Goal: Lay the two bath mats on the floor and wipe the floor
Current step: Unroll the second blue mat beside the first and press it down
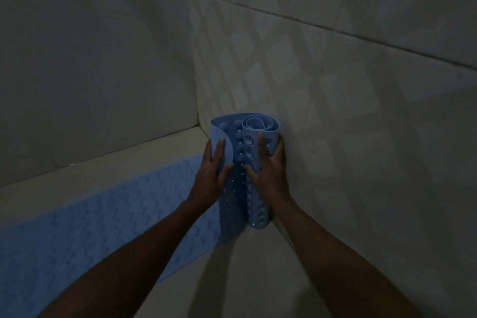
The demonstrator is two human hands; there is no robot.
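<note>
A dim, tiled bathroom corner fills the frame, seen from above your own arms. One blue bath mat [85,217] already lies flat on the pale floor [258,279], running from the lower left of the frame up toward the middle. The second mat, a blue roll [254,162] with suction cups showing on its surface, stands on end in the centre of the frame, tucked close to where the two tiled walls [335,59] meet.

Your left hand [211,170] pinches the loose outer flap of the roll, thumb in front and fingers behind it. Your right hand [271,170] wraps the tight coil, fingers spread across its front and curling round its right side. Both hands are clamped on the same mat.

You appear to be at the start of the second laying step: the flap has peeled open on the left, while the core is still wound.

Next, judging from this, you need to tip the roll down and unwind it, keeping the suction cups facing the floor. It should lie next to the flat mat without overlapping it. No wiping cloth is visible here.
</note>
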